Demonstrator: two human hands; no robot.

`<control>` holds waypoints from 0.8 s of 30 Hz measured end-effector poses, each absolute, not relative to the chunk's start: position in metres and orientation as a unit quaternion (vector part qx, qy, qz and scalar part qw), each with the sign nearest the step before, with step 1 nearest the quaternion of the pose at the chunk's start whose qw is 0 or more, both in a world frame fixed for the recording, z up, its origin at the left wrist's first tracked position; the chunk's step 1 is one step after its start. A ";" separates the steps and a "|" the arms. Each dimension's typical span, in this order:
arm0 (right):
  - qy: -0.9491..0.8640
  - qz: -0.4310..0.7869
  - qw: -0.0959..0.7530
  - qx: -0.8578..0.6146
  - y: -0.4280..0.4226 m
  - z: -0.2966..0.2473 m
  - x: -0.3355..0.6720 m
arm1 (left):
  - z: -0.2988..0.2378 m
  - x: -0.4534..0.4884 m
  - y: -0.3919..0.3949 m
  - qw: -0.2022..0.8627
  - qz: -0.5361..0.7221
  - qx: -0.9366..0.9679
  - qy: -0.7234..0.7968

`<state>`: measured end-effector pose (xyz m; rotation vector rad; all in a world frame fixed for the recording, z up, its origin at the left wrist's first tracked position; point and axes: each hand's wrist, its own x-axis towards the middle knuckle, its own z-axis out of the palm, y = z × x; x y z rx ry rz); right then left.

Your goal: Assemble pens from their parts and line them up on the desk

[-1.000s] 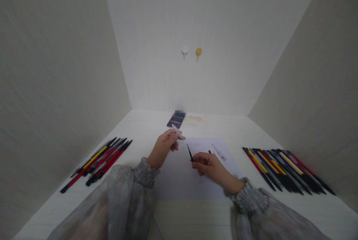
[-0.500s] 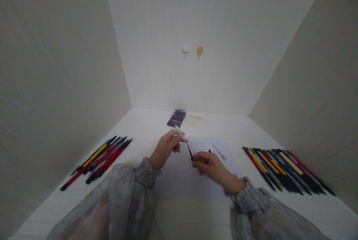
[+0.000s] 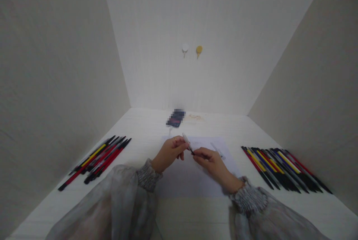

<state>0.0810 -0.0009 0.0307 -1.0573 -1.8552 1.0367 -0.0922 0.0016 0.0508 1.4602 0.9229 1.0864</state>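
Note:
Above the white paper (image 3: 190,184), my left hand (image 3: 170,152) pinches a pale translucent pen barrel (image 3: 187,140), which tilts with its lower end towards my right hand. My right hand (image 3: 211,163) has thumb and forefinger closed on the dark end of a pen refill (image 3: 192,152). Only a short dark length of the refill shows between the barrel and my right fingertips; the rest appears to be inside the barrel. Beyond my right hand, a clear pen part (image 3: 217,150) lies on the paper, partly hidden.
Several black, red and yellow pens (image 3: 97,158) lie slanted at the left. A row of coloured pens (image 3: 279,169) lies at the right. A phone (image 3: 175,120) rests near the back wall, which carries a white hook (image 3: 185,48) and a yellow hook (image 3: 198,50).
My hands have come closer together. Much less of the dark refill shows below the barrel now. My left hand and the barrel have shifted down and to the right.

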 end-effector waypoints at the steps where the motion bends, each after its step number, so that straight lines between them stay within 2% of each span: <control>1: -0.733 0.383 0.382 -0.411 -0.001 0.032 0.081 | 0.049 -0.091 0.001 0.522 0.449 0.613 0.387; 4: -0.723 0.380 0.412 -0.404 -0.002 0.035 0.081 | 0.047 -0.089 0.000 0.515 0.448 0.615 0.393; 7: -0.681 0.435 0.443 -0.388 -0.003 0.034 0.078 | 0.047 -0.088 -0.002 0.513 0.449 0.611 0.402; 13: -0.636 0.518 0.438 -0.368 -0.009 0.035 0.075 | 0.048 -0.085 -0.004 0.547 0.451 0.589 0.388; 19: -0.614 0.509 0.468 -0.381 -0.009 0.041 0.076 | 0.049 -0.087 -0.007 0.624 0.429 0.529 0.384; 24: -0.613 0.487 0.488 -0.386 -0.007 0.044 0.081 | 0.041 -0.087 -0.005 0.634 0.359 0.559 0.395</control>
